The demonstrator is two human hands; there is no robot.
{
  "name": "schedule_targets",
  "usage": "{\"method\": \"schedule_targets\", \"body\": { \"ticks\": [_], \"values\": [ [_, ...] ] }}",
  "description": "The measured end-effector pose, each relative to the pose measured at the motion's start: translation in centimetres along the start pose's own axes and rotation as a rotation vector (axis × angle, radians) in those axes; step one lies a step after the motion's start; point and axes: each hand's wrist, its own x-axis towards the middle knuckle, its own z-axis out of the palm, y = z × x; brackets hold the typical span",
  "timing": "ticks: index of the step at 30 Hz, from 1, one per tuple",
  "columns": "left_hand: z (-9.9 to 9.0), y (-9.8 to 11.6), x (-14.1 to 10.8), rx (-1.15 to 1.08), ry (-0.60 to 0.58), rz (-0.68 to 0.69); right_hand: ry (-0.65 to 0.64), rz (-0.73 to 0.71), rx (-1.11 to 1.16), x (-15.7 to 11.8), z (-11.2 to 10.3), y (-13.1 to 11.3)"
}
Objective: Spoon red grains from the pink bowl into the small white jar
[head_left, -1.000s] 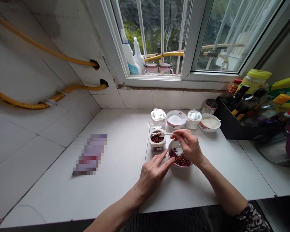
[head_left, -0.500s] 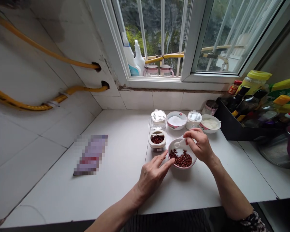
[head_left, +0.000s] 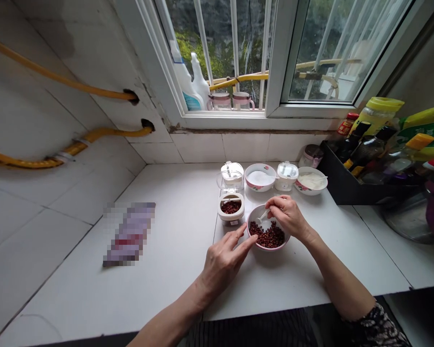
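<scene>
My right hand pinches the handle of a small white spoon, whose end is inside a white bowl with a pink rim. Dark reddish-brown peppercorn-like grains cover the bowl's lower part, with a bare patch of white near the spoon. My left hand rests its outstretched, parted fingers against the bowl's left edge. Just left of the bowl stands an uncovered seasoning jar holding similar dark grains.
Behind are a lidded clear jar, a bowl of white granules, another lidded jar and a bowl of pale contents. A black box of bottles stands right. A blurred purple packet lies left.
The spoon and my right hand have lowered slightly into the bowl. My left hand keeps its place at the rim. The whole view has shifted a little.
</scene>
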Motion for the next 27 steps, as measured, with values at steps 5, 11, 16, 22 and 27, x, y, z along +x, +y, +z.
{"method": "schedule_targets", "body": {
  "ticks": [5,11,16,22,27],
  "values": [
    [0.0,0.0,0.0,-0.008,0.001,-0.001,0.042,0.199,0.299,0.1,-0.9,-0.2],
    [0.0,-0.1,0.0,0.009,0.006,-0.001,0.067,0.316,0.584,0.5,-1.2,-0.1],
    [0.0,-0.1,0.0,0.012,-0.01,0.0,0.1,0.321,0.668,0.6,-1.1,0.1],
    [0.2,-0.1,-0.1,0.013,0.001,0.003,0.173,0.226,0.692,0.5,0.0,-1.2],
    [0.3,-0.1,-0.2,0.019,0.006,0.001,0.206,0.061,0.527,0.3,2.1,-3.0]
  ]
}}
